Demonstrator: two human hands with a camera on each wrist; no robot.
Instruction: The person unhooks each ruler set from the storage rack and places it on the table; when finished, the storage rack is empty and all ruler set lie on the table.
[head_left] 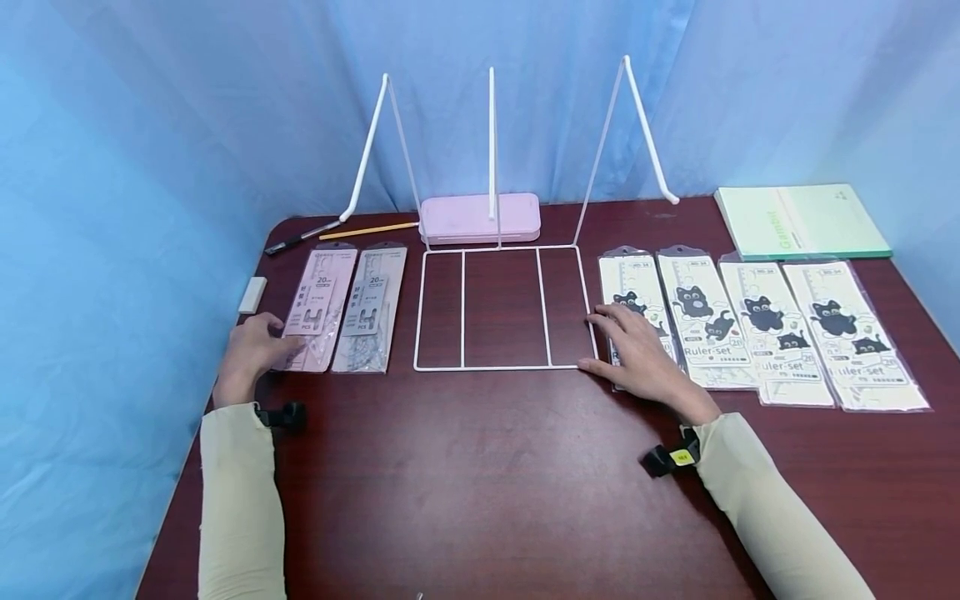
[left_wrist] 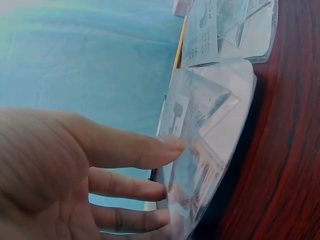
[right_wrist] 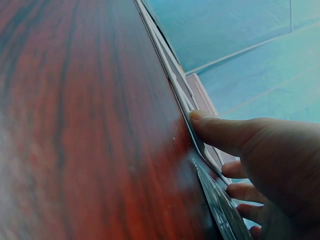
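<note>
In the head view my left hand (head_left: 251, 350) lies at the left edge of a pink packaged ruler set (head_left: 330, 287). Its thumb reaches over the clear wrapper, which the left wrist view shows close up, with the other fingers extended toward the edge. A grey packaged ruler set (head_left: 382, 287) lies just right of the pink one. My right hand (head_left: 637, 354) reaches over a black-cat ruler set (head_left: 628, 275) and partly hides it. Its thumb and fingertips are right at the front right corner of a white wire rack (head_left: 506, 367), fingers loosely extended.
Three more cat ruler sets (head_left: 693, 304) lie to the right, with a green notebook (head_left: 806, 217) behind them. A pink case (head_left: 517, 218) stands behind the rack, whose tall bent arms rise upward. A pencil (head_left: 367, 231), a pen (head_left: 300, 238) and an eraser (head_left: 252, 295) lie left.
</note>
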